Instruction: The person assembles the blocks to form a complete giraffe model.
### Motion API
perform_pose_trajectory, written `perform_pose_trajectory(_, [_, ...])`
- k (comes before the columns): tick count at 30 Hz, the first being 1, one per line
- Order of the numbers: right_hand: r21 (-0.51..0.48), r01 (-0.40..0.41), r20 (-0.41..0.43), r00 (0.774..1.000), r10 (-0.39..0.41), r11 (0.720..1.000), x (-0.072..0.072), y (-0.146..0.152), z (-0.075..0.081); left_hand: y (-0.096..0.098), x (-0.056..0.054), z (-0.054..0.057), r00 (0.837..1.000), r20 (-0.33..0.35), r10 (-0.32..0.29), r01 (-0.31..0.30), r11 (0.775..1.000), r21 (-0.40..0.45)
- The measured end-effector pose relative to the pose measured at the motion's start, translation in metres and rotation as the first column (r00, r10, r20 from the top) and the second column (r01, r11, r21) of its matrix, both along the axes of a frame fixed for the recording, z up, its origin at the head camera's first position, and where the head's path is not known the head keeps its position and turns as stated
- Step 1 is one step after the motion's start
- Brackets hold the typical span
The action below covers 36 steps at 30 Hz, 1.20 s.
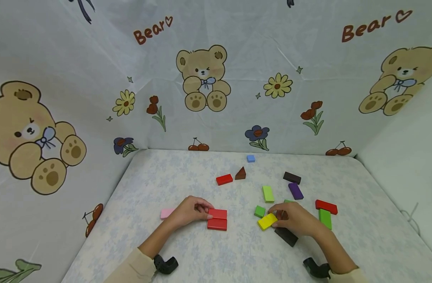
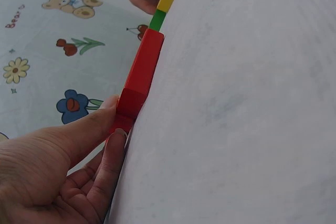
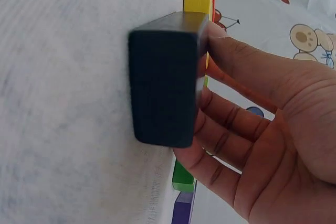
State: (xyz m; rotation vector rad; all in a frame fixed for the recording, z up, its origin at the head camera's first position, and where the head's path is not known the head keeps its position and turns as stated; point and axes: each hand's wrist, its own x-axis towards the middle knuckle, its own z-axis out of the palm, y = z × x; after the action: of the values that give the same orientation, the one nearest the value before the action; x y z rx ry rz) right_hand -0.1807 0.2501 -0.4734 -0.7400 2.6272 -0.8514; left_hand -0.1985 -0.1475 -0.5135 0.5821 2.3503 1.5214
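In the head view, my left hand (image 1: pixel 190 211) pinches the left end of a red block (image 1: pixel 218 213) between thumb and finger. A second red block (image 1: pixel 217 225) lies against its near side. The left wrist view shows the thumb and a finger at the end of the red block (image 2: pixel 119 123). Over to the right, my right hand (image 1: pixel 296 218) pinches a yellow block (image 1: pixel 266 222). A black block (image 1: pixel 286 237) lies just below that hand and fills the front of the right wrist view. A small green block (image 1: pixel 260 211) sits beside the yellow one.
A pink block (image 1: pixel 167 213) is partly behind the left hand. Farther back are a red block (image 1: pixel 224 180), a brown triangle (image 1: pixel 240 173) and a blue block (image 1: pixel 250 158). Lime (image 1: pixel 268 194), purple (image 1: pixel 295 191), black (image 1: pixel 292 177), red (image 1: pixel 326 206) and green (image 1: pixel 325 219) blocks lie right.
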Motion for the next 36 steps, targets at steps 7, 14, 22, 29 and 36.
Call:
perform_pose_trajectory(7, [0.016,0.017,0.026,1.000,-0.017,1.000,-0.001,-0.002,0.002,0.000,0.000,0.000,1.000,0.000,0.001,-0.001,1.000,0.006])
perform_pose_trajectory(14, [0.034,0.031,0.030,0.999,-0.032,0.999,0.000,-0.005,0.003,-0.001,0.000,0.002,1.000,-0.002,0.001,-0.001,1.000,-0.007])
perform_pose_trajectory(22, [0.000,-0.019,-0.012,1.000,0.019,1.000,-0.002,-0.006,0.003,0.000,0.001,0.003,1.000,0.011,0.012,-0.012,1.000,-0.022])
perform_pose_trajectory(29, [-0.043,-0.029,-0.050,0.998,0.027,0.999,0.000,-0.006,0.002,-0.001,-0.001,0.001,1.000,0.003,0.007,-0.007,1.000,-0.019])
perform_pose_trajectory(36, [-0.073,-0.016,-0.100,0.995,0.009,0.997,0.004,-0.015,0.008,-0.001,-0.001,0.001,1.000,0.013,0.008,-0.007,1.000,-0.024])
